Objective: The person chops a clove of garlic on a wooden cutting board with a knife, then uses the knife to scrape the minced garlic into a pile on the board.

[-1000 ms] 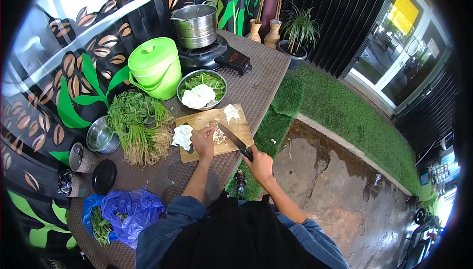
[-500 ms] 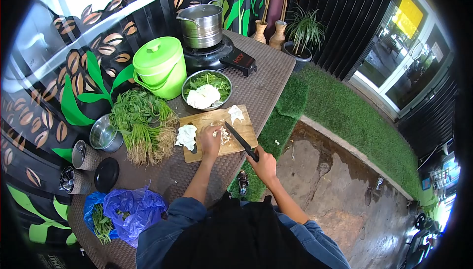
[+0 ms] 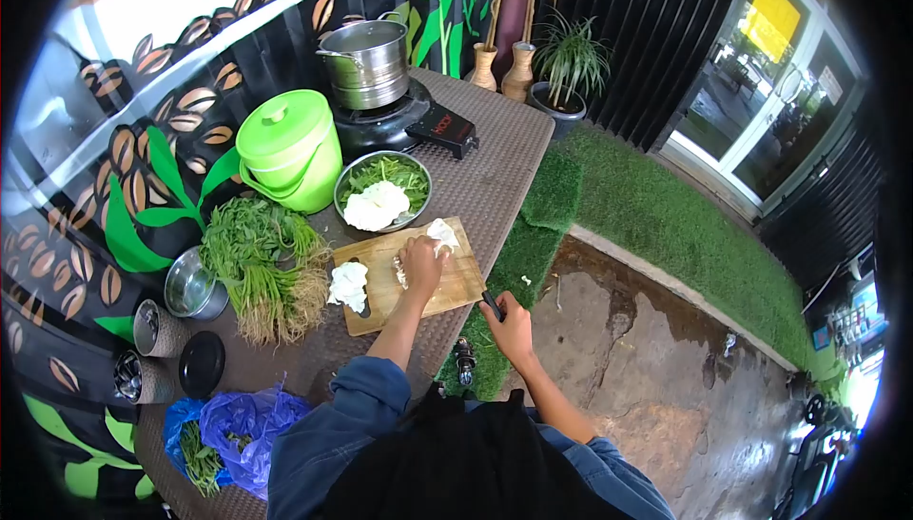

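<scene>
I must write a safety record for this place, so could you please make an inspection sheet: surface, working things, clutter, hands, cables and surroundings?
Surface: brown textured table.
Working things: cutting board near the table's edge, with chopped white bits; knife, blade hard to make out.
Clutter: green bucket, leafy bundle, purple bag, black disc, and a pot on a stove.
Hands: left hand over the board, fingertip contact unclear; right hand grips the knife's handle beside the board's corner.
Cables: nothing seen on the table.
Surroundings: painted wall, green turf, glass door; patchy floor, partly wet-looking.
</scene>
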A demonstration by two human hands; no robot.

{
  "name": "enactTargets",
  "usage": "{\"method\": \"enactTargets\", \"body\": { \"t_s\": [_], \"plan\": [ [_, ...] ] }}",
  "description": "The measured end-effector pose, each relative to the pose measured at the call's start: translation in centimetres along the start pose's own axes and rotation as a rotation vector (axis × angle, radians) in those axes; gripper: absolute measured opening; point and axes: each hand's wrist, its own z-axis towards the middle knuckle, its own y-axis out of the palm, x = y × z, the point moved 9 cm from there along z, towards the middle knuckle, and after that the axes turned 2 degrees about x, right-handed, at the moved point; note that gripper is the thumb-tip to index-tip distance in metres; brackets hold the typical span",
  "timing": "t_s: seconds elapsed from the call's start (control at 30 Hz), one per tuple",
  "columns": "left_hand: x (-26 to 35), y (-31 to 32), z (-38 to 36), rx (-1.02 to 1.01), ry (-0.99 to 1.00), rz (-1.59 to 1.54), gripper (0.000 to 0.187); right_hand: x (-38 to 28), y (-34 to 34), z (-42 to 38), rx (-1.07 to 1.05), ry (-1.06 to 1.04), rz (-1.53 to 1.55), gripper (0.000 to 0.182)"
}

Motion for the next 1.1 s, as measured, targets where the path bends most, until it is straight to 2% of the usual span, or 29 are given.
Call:
{"method": "enactTargets", "body": {
  "t_s": [0.1, 0.2, 0.23, 0.3, 0.37, 0.43, 0.5, 0.57, 0.6, 0.63, 0.73, 0.83, 0.93, 1.1],
  "plan": [
    [-0.3, 0.5, -0.1, 0.041, 0.029, 0.018, 0.016, 0.2, -0.8, -0.3, 0.005, 0.028, -0.038, 0.031],
    [-0.9, -1.9, -0.4, 0.261, 0.038, -0.240, 0.011, 1.3, -0.4, -0.4, -0.020, 0.106, -0.031, 0.027],
    [-0.8, -2.2, -0.7, 0.265, 0.031, -0.235, 0.011, 1.5, -0.4, -0.5, 0.007, 0.107, -0.024, 0.025],
    [-3.8, -3.2, -2.5, 0.451, -0.266, -0.714, 0.010, 1.4, 0.3, -0.7, 0.018, 0.101, -0.011, 0.023],
    [-4.7, -4.9, -3.9, 0.502, -0.253, -0.707, 0.013, 1.2, 1.1, -0.9, 0.019, 0.103, -0.065, 0.021],
    [-6.9, -6.5, -6.4, 0.628, -0.366, -0.925, 0.016, 0.7, 2.9, -1.1, 0.003, 0.003, -0.067, 0.020],
    [-8.9, -7.7, -8.3, 0.649, -0.364, -0.958, 0.018, 0.0, 4.6, -1.8, -0.013, -0.096, -0.067, 0.021],
    [-10.8, -8.1, -10.0, 0.692, -0.371, -0.971, 0.016, -0.7, 7.4, -2.9, -0.173, -0.139, -0.037, 0.026],
    [-11.0, -8.8, -10.8, 0.697, -0.394, -0.954, 0.014, -1.7, 8.2, -3.5, -0.213, -0.233, -0.100, 0.028],
    [-11.3, -9.2, -11.4, 0.706, -0.392, -0.952, 0.014, -2.0, 8.6, -3.9, -0.217, -0.241, -0.097, 0.028],
    [-11.5, -9.7, -12.4, 0.616, -0.465, -0.939, 0.013, -2.7, 10.6, -5.5, -0.327, -0.275, -0.239, 0.029],
    [-11.7, -9.8, -12.9, 0.615, -0.527, -0.928, 0.013, -3.7, 10.9, -6.1, -0.320, -0.355, -0.275, 0.028],
    [-11.8, -9.7, -12.7, 0.620, -0.481, -0.906, 0.012, -3.6, 11.1, -6.1, -0.351, -0.350, -0.352, 0.027],
    [-11.6, -7.9, -12.0, 0.554, -0.461, -1.059, 0.010, -2.0, 10.3, -4.1, -0.302, -0.296, -0.384, 0.025]
  ]
}}
